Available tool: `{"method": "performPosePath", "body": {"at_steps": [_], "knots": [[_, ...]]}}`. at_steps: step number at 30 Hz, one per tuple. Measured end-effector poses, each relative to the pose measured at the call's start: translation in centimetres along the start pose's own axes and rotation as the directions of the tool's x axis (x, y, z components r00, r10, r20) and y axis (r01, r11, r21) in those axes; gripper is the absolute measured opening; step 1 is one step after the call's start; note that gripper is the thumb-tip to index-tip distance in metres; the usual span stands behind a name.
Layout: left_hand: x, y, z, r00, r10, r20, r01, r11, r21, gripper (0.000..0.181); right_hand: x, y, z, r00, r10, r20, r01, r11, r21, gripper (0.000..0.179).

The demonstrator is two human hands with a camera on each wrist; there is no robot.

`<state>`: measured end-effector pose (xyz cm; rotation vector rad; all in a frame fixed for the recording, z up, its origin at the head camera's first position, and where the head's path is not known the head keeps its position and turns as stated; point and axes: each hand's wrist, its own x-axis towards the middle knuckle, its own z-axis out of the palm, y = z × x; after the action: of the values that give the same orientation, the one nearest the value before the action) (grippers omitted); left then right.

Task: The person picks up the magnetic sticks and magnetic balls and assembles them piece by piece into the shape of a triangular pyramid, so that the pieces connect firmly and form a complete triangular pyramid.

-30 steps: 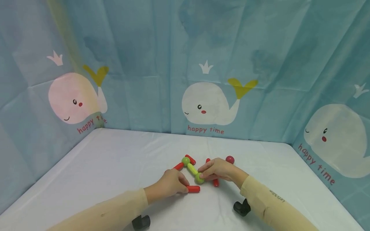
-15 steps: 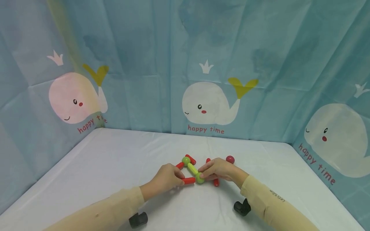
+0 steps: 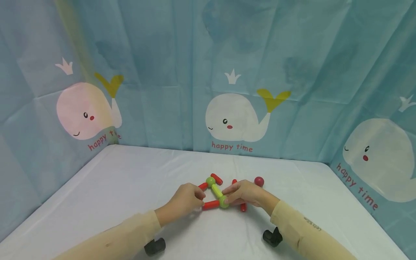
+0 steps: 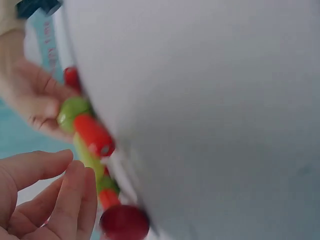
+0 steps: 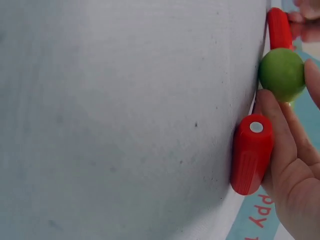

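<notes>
My right hand (image 3: 245,193) pinches a green magnetic ball (image 5: 282,74) between thumb and fingers. A red magnetic rod (image 3: 211,205) sticks to that ball and points left. My left hand (image 3: 186,198) is beside the rod's free end, its thumb and fingertips bent toward each other with nothing between them in the left wrist view. From the held ball a yellow-green rod (image 3: 216,191) runs to a second green ball (image 3: 210,181). Another red rod (image 3: 203,186) leads from there toward a dark red ball (image 4: 125,222), hidden behind my left hand in the head view.
A loose red rod (image 3: 216,179) lies by the far green ball. Another red rod (image 5: 251,155) is under my right hand, and a dark red ball (image 3: 259,181) rests beyond it. Whale-printed curtains border the white table (image 3: 146,173).
My left hand has moved the red rod up to the green ball, where it now sticks, and has let go of it. My right hand has kept its hold on the ball.
</notes>
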<state>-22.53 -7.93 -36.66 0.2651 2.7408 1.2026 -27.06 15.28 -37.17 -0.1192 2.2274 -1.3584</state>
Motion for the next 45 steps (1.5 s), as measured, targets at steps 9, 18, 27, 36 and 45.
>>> {"method": "performPosePath", "body": {"at_steps": [9, 18, 27, 36, 45], "knots": [[1.5, -3.1, -3.6, 0.987, -0.133, -0.086, 0.132, 0.991, -0.021, 0.031, -0.5, -0.1, 0.7, 0.998, -0.002, -0.064, -0.001, 0.998, -0.058, 0.034], [1.9, -3.8, -3.3, 0.985, -0.174, -0.005, 0.173, 0.979, -0.111, 0.025, -0.6, 0.1, 1.7, 0.988, 0.000, -0.152, -0.018, 0.993, -0.119, 0.034], [1.7, -3.8, -2.4, 0.977, -0.212, -0.012, 0.207, 0.965, -0.159, 0.024, -0.8, 0.3, 2.0, 0.978, 0.032, -0.205, -0.045, 0.997, -0.061, 0.029], [1.5, -3.7, -2.1, 0.971, -0.238, -0.020, 0.231, 0.957, -0.173, 0.022, -1.0, 0.3, 2.3, 0.976, 0.037, -0.216, -0.032, 0.999, 0.024, 0.031], [1.4, -3.3, -1.7, 0.969, -0.247, -0.020, 0.238, 0.950, -0.202, 0.022, -0.9, 0.4, 2.5, 0.966, 0.074, -0.249, -0.049, 0.993, 0.106, 0.032]]}}
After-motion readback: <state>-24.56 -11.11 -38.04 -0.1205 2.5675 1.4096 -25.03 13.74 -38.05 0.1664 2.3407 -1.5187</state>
